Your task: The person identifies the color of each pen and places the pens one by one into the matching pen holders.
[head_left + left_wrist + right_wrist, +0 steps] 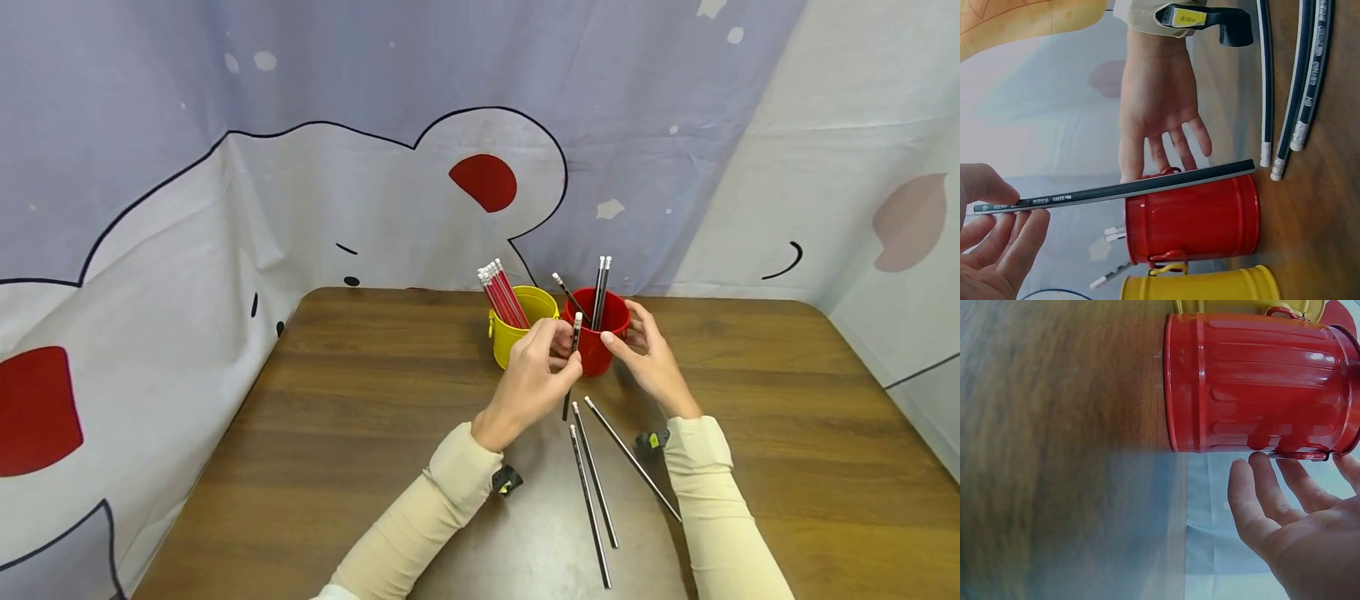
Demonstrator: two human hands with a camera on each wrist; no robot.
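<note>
Between thumb and fingertips, my left hand pinches a black pencil near its white-eraser end. The pencil slants down in front of the red bucket, its lower end hanging above the table. At the bucket's right side is my right hand, fingers extended, with fingertips right at the wall and side handle in the right wrist view. Several black pencils with white erasers stand in the red bucket. Beside it on the left, a yellow bucket holds a bundle of red pencils.
Three more black pencils lie on the wooden table in front of the buckets: two side by side and one slanting toward the right forearm. A printed curtain hangs behind the table's back edge.
</note>
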